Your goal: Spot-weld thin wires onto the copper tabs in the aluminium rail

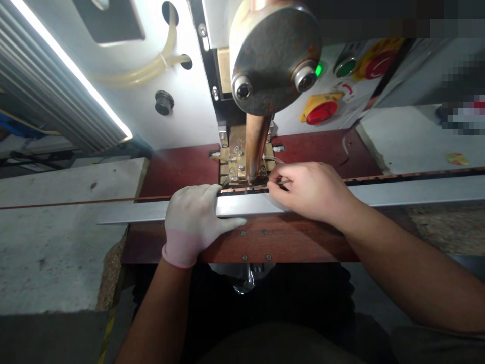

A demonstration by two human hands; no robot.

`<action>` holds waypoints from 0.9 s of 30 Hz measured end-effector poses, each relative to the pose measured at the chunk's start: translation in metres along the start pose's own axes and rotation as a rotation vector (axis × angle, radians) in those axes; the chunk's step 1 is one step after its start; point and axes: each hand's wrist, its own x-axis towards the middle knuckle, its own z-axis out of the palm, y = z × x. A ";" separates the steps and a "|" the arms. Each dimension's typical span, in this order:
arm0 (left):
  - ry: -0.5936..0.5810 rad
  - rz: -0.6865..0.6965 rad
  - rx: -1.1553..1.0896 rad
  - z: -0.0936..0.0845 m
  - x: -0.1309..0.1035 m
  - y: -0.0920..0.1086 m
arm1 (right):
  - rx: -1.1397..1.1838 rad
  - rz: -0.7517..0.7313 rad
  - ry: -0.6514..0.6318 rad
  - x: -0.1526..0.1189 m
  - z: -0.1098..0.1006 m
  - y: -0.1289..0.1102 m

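Note:
A long silver metal bar (397, 194) lies across the red-brown work surface (295, 240), with a thin copper-coloured strip (87, 201) along its far side. My left hand (193, 217), in a white glove with a pink cuff, is wrapped over the bar left of the machine's copper rod (256, 146). Bare, my right hand (312, 192) pinches a small thin dark piece (284, 181) just right of the rod's tip. The rod's lower end stands at the strip, in front of a brass fixture (238, 164).
Above the hands hangs a round metal machine head (275, 60) with two bolts. A red knob (322, 112) and a green button (345, 66) are on the panel at right. A bright lamp (76, 71) slants at upper left. A worn white board (56, 253) lies at left.

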 end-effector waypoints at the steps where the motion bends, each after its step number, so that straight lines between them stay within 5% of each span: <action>1: -0.006 -0.002 -0.006 -0.001 0.000 0.000 | -0.003 0.004 -0.002 0.000 0.000 0.000; 27: -0.059 0.003 -0.024 -0.001 0.018 -0.001 | 0.029 0.036 0.004 0.008 0.006 0.010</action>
